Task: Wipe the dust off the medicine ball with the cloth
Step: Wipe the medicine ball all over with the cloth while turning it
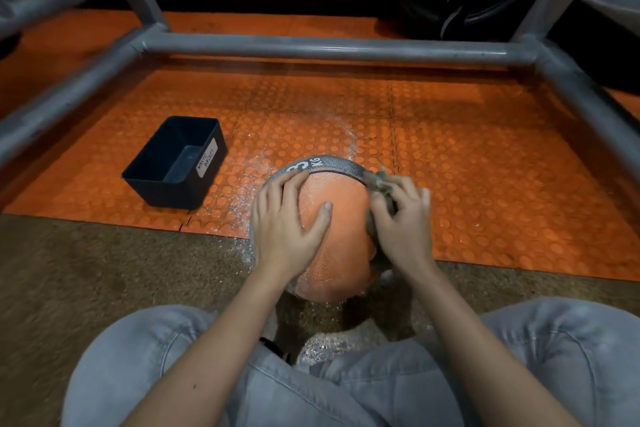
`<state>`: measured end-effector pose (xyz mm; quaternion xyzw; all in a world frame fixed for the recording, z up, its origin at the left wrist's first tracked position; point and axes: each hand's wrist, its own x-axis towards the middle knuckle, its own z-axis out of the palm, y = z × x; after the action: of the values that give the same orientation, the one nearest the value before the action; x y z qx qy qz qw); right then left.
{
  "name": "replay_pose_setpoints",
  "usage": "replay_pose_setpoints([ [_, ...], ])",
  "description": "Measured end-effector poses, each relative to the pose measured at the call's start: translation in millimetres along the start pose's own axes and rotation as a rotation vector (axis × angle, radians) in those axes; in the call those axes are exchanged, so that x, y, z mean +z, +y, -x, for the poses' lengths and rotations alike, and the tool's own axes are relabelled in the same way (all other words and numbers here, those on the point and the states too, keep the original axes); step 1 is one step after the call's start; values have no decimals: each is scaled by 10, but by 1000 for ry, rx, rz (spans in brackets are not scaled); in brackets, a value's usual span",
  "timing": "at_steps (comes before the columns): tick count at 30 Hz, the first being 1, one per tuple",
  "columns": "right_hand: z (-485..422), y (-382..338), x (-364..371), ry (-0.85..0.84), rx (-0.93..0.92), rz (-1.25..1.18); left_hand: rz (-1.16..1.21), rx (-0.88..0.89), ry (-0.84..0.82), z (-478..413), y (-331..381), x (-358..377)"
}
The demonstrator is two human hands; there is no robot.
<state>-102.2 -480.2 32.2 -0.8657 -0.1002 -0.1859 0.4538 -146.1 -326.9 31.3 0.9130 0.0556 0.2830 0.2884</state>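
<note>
Bin left; frame bar crosses behind.

A person in grey jeans is sitting on the floor with the medicine ball in front of their knees. The orange ball is resting where the studded orange mat meets the brown carpet, and its grey band is showing "3 KG". The left hand is lying flat on the ball's left side with its fingers spread. The right hand is gripping a bunched grey-brown cloth and pressing it against the ball's upper right side. White dust is lying scattered on the mat around the ball. An open black bin with a white label is standing to the left, apart from the ball. A grey metal tube frame is crossing the mat beyond.
</note>
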Motion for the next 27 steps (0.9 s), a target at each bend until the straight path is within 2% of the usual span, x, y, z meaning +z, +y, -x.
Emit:
replay_pose_setpoints([
  [2,31,-234,15,-52,-232,68,24,-5,-7,1,-5,-19],
  [4,-8,-278,31,-100,-291,59,32,9,-28,3,-6,-30],
  [6,-105,-122,20,-79,-193,-4,28,13,-68,-4,5,-27],
  [9,-220,185,-61,-40,57,-65,18,34,-85,-17,30,-2],
  [11,-204,172,-72,-36,89,-22,-1,33,-85,-10,57,20],
  [15,21,-224,-10,-93,-230,8,5,-18,-59,3,29,4],
  [17,51,-226,-16,-96,-305,46,33,-42,-92,2,-10,-23],
  [18,11,-125,-22,-66,-263,60,44,-54,-117,-3,-22,-34],
  [20,-99,131,-56,-30,-45,52,61,-70,-164,-26,-25,-47],
  [23,-206,371,-41,-108,213,-77,120,-55,-281,-96,-27,-108],
  [25,-189,317,-20,-95,219,-96,188,-32,-398,-140,-57,-169],
  [27,-114,142,-12,-39,108,-72,228,-26,-463,-165,-93,-224],
])
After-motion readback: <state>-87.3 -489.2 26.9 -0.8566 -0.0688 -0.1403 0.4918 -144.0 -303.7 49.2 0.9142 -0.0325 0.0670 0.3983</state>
